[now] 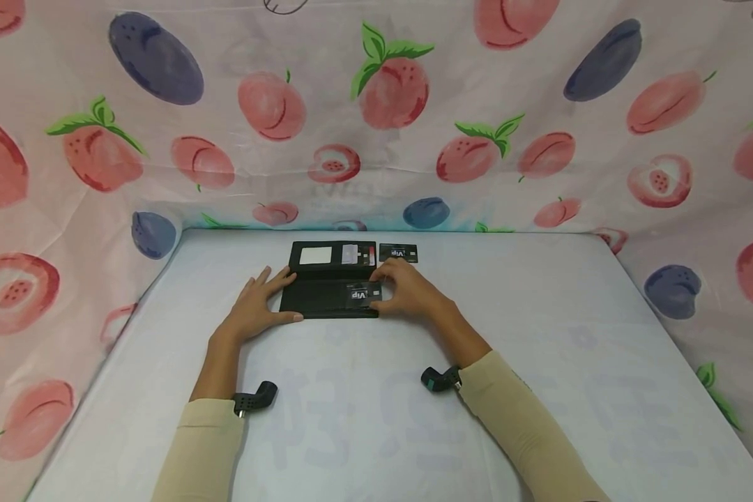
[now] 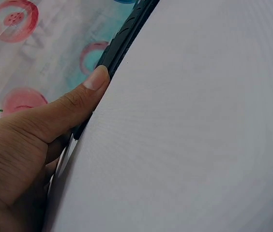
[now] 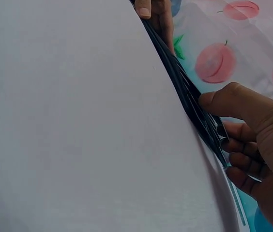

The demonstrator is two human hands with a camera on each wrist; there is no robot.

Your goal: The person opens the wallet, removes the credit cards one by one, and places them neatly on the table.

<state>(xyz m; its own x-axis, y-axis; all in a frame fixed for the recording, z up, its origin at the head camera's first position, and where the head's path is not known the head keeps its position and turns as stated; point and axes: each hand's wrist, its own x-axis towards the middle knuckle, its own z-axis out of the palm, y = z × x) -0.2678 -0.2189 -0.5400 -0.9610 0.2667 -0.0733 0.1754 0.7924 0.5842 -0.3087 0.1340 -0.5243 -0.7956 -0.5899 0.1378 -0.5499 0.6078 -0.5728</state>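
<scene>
A long black wallet [image 1: 314, 296] lies unfolded on the table in the head view. Its far panel has a white window and cards [image 1: 358, 254] in it. On the near panel, at its right end, is a black card [image 1: 358, 294] marked "Vip". My right hand [image 1: 406, 289] pinches that card's right end, with the thumb on the near side and a finger on the far side. My left hand [image 1: 254, 307] rests at the wallet's left edge, fingers spread and nearly straight, thumb at the near corner. Both wrist views show the wallet edge-on.
A second black "Vip" card [image 1: 398, 252] lies flat beside the wallet's far right corner, just beyond the right hand. The white table [image 1: 376, 404] meets a fruit-printed cloth [image 1: 376, 188] at the back and sides. A black camera band sits on each wrist.
</scene>
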